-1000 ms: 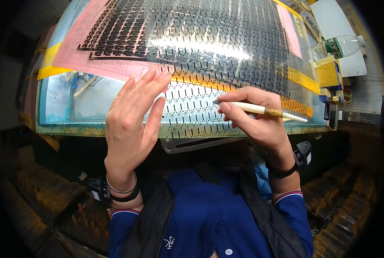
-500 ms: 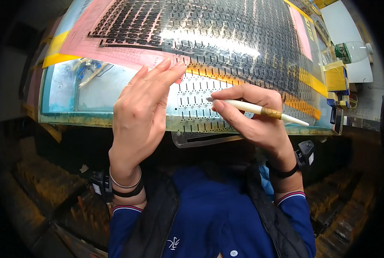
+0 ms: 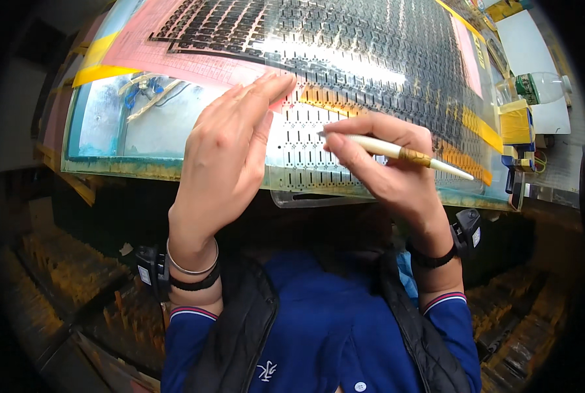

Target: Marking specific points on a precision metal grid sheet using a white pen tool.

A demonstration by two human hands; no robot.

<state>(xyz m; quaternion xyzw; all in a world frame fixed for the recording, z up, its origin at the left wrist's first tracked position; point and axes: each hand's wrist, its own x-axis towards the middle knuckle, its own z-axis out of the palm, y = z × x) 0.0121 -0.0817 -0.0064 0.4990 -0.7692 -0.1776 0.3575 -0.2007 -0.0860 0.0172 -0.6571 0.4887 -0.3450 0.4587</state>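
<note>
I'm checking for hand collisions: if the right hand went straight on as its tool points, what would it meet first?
Probably the left hand, thumb side. The right hand holds the white tool pointing leftward over the patterned sheet, which it might touch sooner; depth is unclear.

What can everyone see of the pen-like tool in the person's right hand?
The pen-like tool is slender, smooth and off-white, plastic by its look, with a brown-gold band and a tapered rear end. It slants, rear toward the lower right, pinched between thumb and index finger of the right hand. Its greyish tip, partly hidden, points left over the patterned sheet; whether they touch is unclear.
</note>
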